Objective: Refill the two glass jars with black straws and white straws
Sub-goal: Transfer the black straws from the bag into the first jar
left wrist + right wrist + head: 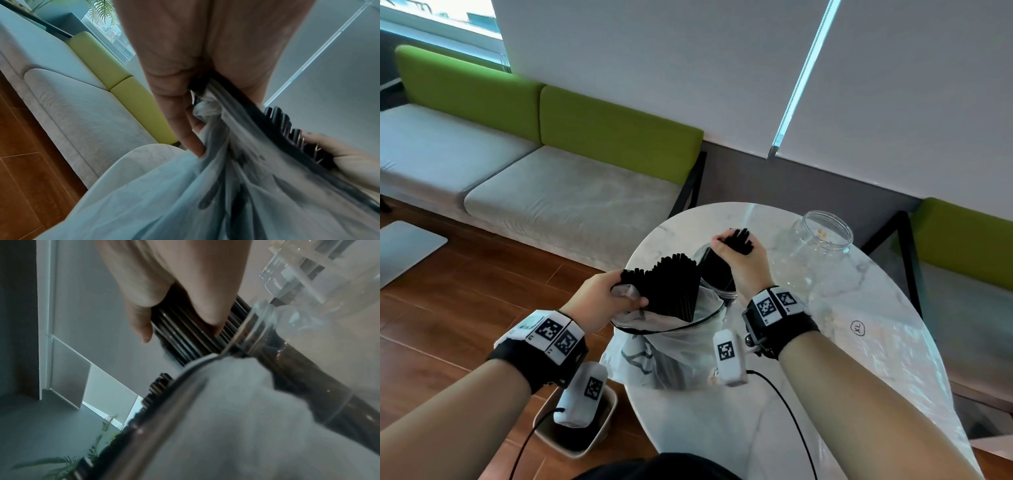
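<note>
Lower part of the black straws [671, 291] hidden inside the plastic bag [674, 356]. Near jar [717, 274] mostly blocked by the right hand [743, 263] and its bundle. Bin [604, 430] on the floor partly covered by the left wrist camera; both wrist views blurred.

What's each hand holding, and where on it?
Left hand grips the plastic bag at its rim. Right hand grips a bundle of black straws near its top, over the near jar.
</note>
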A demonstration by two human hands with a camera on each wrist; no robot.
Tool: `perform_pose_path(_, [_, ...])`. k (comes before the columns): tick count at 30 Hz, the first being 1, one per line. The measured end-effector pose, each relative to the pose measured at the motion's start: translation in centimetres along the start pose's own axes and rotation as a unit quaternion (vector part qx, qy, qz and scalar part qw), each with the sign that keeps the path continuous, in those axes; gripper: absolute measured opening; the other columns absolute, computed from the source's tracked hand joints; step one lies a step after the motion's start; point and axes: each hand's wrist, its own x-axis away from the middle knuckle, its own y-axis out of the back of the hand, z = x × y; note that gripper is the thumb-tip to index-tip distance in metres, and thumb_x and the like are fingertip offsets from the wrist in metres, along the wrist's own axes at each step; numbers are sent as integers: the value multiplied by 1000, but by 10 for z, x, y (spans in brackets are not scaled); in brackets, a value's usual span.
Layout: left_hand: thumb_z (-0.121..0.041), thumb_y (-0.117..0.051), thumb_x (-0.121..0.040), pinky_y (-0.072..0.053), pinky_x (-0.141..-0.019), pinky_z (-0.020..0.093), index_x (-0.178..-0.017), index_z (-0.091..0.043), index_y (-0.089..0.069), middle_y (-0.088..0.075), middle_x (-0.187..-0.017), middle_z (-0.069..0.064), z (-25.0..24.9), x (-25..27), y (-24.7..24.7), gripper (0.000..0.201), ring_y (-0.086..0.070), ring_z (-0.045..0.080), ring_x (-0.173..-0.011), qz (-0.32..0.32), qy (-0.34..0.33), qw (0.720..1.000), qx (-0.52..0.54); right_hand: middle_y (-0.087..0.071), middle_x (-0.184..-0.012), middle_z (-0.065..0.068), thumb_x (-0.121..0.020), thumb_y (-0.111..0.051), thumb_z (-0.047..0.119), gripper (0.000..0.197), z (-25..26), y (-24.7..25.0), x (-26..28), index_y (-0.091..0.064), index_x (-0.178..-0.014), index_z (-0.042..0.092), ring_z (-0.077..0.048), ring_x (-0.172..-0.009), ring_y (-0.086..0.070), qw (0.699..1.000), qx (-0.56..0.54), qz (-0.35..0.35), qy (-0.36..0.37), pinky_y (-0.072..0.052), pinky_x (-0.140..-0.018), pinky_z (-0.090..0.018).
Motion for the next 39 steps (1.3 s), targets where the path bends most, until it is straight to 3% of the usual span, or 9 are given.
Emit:
perform_pose_path(4, [-24,-81,-70,-42,-75,23,-83,-40,-61,-67,-94,-6,2,3,3,29,-59,12,-91,2,5,1000,3,-70,-102,1,-75,-60,65,46,-2,1,-4,-69,-92,23,-17,-105,-63,993,74,76,-46,-44,-103,-44])
perform_pose_path(7, [-22,-81,-70,-43,-73,23,-85,-33,-63,-68,-92,-4,3,3,2,26,-61,12,-90,-1,11,1000,4,-71,-103,0,-100,-38,39,39,-3,5,-4,-68,-103,14,-7,-100,-63,995,89,51,-2,-42,-104,-36])
perform_pose_path(11, [-16,-79,-72,-43,-68,19,-90,-22,-65,-69,-91,-1,3,3,0,24,-63,14,-89,-2,16,1000,4,-60,-118,10,-104,-33,18,33,-4,5,2,-47,-133,18,-2,-102,-63,975,189,36,108,-38,-95,-9])
perform_pose_path(14, [-18,-80,-72,-46,-70,20,-93,-20,-65,-69,-93,1,2,2,0,26,-63,15,-91,-3,19,1000,3,-61,-126,5,-102,-39,33,35,-8,3,5,-57,-126,15,-3,-116,-55,959,235,92,129,-36,-102,-14])
perform_pose_path(17, [-21,-80,-71,-49,-79,28,-90,-25,-64,-68,-94,1,1,2,0,25,-62,16,-92,-3,20,1000,0,-66,-113,3,-95,-57,27,24,-11,-1,5,-66,-112,13,-2,-105,-56,932,301,124,159,-37,-92,-6])
perform_pose_path(26, [-21,-79,-72,-44,-74,25,-81,-32,-60,-66,-91,-2,-3,5,1,24,-61,17,-91,-2,16,1000,-7,-65,-102,-5,-92,-59,12,15,6,-3,-28,-65,-104,5,-11,-94,-54,892,376,91,232,-35,-84,-14])
perform_pose_path(31, [-21,-80,-72,-42,-70,20,-83,-36,-59,-66,-92,-5,-6,6,2,28,-60,13,-91,2,12,1000,-7,-59,-124,-7,-94,-59,24,34,7,8,-34,-59,-123,7,-19,-118,-48,862,422,121,253,-26,-100,-15])
perform_pose_path(36, [-20,-80,-72,-43,-70,15,-96,-21,-65,-67,-95,-2,-4,5,2,29,-60,12,-91,-3,11,1000,-12,-39,-147,-4,-96,-39,47,57,-3,46,-14,-41,-141,12,-14,-138,-28,916,353,5,190,-16,-112,-22])
perform_pose_path(39, [-21,-79,-72,-43,-71,17,-100,-18,-64,-67,-96,-2,-3,4,3,32,-60,12,-92,1,17,1000,-10,-23,-156,-2,-88,-36,62,78,-19,57,4,-25,-149,14,-11,-144,-16,928,341,16,151,-14,-118,-29])
